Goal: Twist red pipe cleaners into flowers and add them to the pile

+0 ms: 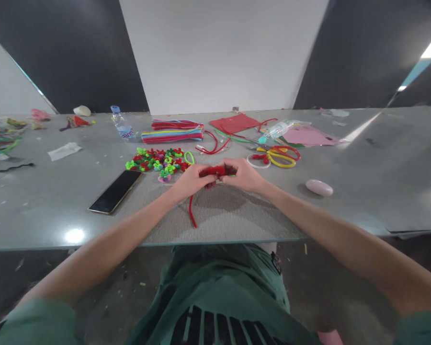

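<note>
Both hands meet over the near middle of the grey table, closed on one red piece of bent pipe cleaner (214,170). My left hand (195,176) grips its left end between thumb and fingers. At the right end my right hand (244,175) pinches it, and a bit of green shows under those fingers. The fingers hide much of its shape. A loose red pipe cleaner (191,212) hangs down or lies below my left hand; whether it joins the held piece I cannot tell. Just left of my hands sits a pile of small red and green pipe-cleaner figures (158,160).
Behind the pile lies a bundle of pipe cleaners (174,136) near a water bottle (123,125). Scissors with yellow and red handles (282,157) rest to the right, beside a pink oval object (319,187). A phone (115,191) lies left. Red felt (234,123) is at the back.
</note>
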Action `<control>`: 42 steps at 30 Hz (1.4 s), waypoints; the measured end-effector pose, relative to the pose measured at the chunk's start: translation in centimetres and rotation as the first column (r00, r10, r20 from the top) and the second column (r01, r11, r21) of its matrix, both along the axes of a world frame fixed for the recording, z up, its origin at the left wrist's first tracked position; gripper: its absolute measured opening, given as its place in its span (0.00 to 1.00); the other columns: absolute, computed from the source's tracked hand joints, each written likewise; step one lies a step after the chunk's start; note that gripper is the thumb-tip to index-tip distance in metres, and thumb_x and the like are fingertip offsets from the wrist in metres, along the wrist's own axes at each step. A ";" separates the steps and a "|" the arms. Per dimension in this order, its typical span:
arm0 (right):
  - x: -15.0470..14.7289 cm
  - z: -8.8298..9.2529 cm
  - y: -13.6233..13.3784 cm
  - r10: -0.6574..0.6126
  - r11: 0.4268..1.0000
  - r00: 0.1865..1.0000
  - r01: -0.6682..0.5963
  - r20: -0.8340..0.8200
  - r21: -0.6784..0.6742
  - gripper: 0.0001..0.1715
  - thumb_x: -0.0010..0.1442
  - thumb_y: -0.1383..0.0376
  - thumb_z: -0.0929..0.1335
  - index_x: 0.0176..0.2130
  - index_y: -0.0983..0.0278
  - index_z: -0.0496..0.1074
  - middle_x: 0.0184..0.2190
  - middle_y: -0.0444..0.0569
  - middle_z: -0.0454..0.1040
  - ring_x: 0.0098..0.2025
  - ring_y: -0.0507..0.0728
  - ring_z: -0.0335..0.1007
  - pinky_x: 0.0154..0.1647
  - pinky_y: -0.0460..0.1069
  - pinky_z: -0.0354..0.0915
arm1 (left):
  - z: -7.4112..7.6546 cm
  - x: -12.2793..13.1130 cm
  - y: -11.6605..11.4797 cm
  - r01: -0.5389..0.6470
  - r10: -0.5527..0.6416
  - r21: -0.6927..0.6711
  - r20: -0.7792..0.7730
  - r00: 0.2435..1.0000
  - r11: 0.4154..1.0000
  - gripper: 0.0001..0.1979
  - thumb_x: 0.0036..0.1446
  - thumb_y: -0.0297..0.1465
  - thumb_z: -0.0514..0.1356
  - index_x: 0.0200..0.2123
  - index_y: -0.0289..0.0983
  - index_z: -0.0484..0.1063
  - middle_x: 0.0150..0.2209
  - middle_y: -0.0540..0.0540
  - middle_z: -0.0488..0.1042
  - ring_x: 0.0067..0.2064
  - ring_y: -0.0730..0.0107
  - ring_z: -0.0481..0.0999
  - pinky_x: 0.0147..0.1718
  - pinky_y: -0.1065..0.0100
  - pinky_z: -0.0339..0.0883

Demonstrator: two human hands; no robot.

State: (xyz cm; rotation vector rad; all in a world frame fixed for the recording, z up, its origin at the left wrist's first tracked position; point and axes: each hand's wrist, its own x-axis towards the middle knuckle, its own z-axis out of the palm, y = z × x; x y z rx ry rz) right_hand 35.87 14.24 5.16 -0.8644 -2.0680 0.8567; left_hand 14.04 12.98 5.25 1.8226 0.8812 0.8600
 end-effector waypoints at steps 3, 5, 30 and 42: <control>0.1 0.0 0.0 0.011 1.000 1.000 -0.011 0.002 -0.004 0.03 0.56 0.67 0.70 0.35 0.62 0.73 0.30 0.43 0.75 0.33 0.54 0.70 0.38 0.50 0.64 | -0.1 -0.1 0.1 0.036 -0.036 -0.016 -0.021 0.999 0.999 0.11 0.62 0.35 0.62 0.30 0.34 0.77 0.28 0.46 0.78 0.30 0.71 0.76 0.35 0.68 0.70; 0.1 0.1 0.0 0.016 1.000 1.000 -0.016 -0.005 -0.026 0.03 0.57 0.66 0.71 0.35 0.62 0.74 0.30 0.44 0.76 0.33 0.54 0.70 0.37 0.50 0.64 | -0.1 -0.2 0.0 0.032 -0.032 0.003 -0.029 0.999 0.999 0.11 0.62 0.34 0.63 0.29 0.34 0.77 0.27 0.46 0.78 0.30 0.71 0.76 0.35 0.69 0.69; 0.0 0.2 0.2 0.059 0.995 0.995 -0.065 -0.074 -0.082 0.18 0.66 0.51 0.72 0.39 0.64 0.76 0.30 0.45 0.74 0.31 0.52 0.68 0.33 0.49 0.63 | 0.1 0.0 0.0 -0.024 0.025 0.019 -0.072 0.997 1.000 0.11 0.61 0.33 0.61 0.28 0.35 0.76 0.25 0.47 0.77 0.28 0.71 0.75 0.33 0.69 0.69; 0.2 0.4 0.4 0.007 1.000 1.000 -0.007 0.017 -0.020 0.21 0.68 0.49 0.69 0.35 0.63 0.74 0.27 0.43 0.71 0.29 0.52 0.66 0.31 0.49 0.59 | 0.1 -0.5 0.1 -0.059 0.068 0.203 -0.036 0.997 0.977 0.15 0.69 0.40 0.59 0.34 0.36 0.77 0.28 0.48 0.74 0.31 0.69 0.74 0.33 0.68 0.65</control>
